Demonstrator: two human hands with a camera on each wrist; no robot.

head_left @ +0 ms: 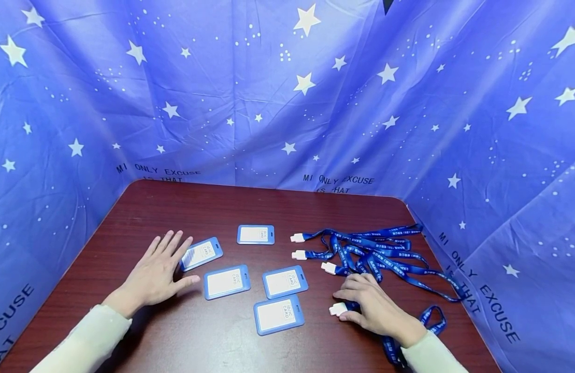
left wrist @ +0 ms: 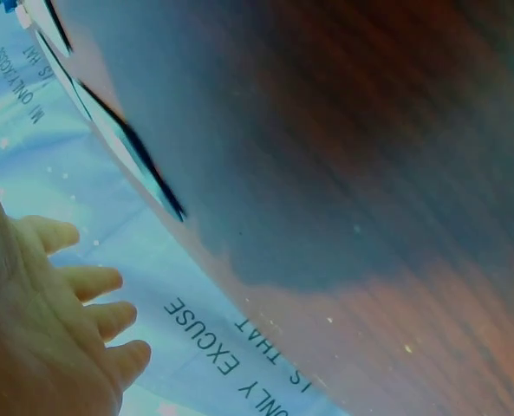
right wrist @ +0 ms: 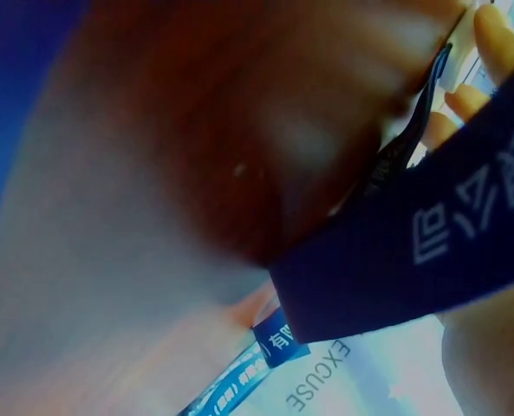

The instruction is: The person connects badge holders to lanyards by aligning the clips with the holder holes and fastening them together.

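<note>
In the head view my left hand [head_left: 157, 272] is spread with straight fingers over the left of the table, its index finger beside a blue-framed ID card holder [head_left: 201, 254]. Its thumb points at a second card holder [head_left: 227, 282]. My right hand [head_left: 373, 305] bends its fingers and thumb around the end of a blue lanyard [head_left: 350, 306], right behind its white plastic clip [head_left: 337, 310]. This lanyard's strap passes under the palm and comes out by the wrist. Close up in the right wrist view, the printed strap [right wrist: 413, 234] crosses in front of the fingers.
More card holders lie at the table's middle: one at the back [head_left: 256, 234], one nearer [head_left: 285, 282] and one in front [head_left: 279, 315]. Several tangled lanyards [head_left: 385, 254] spread over the right side, white clips facing left. A starry blue curtain [head_left: 269, 103] surrounds the dark wooden table [head_left: 199, 331].
</note>
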